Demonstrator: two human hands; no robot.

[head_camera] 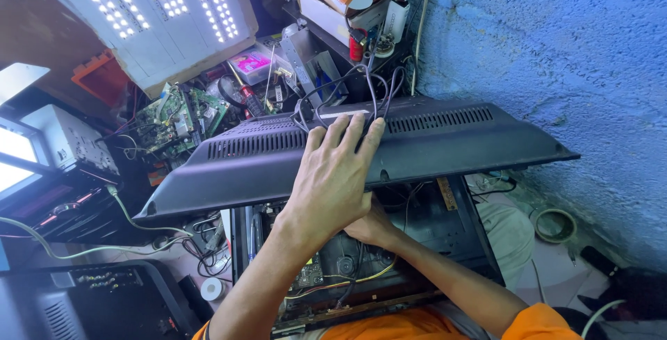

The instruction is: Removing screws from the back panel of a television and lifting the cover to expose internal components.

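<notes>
— Under the left hand [332, 180], what is held?

— A large black plastic back cover [361, 147] of a television is gripped at its upper edge; the fingers [347, 135] are curled over it, pressed close together. Black cables [332, 93] are looped just beyond the fingertips.

— And the right hand [373, 227]?

— It is tucked below the cover, mostly hidden; whether it is spread or closed cannot be told. Beneath both hands the opened television chassis [417, 243] is seen, with a small green circuit board [308, 274] nearer the left forearm.
</notes>
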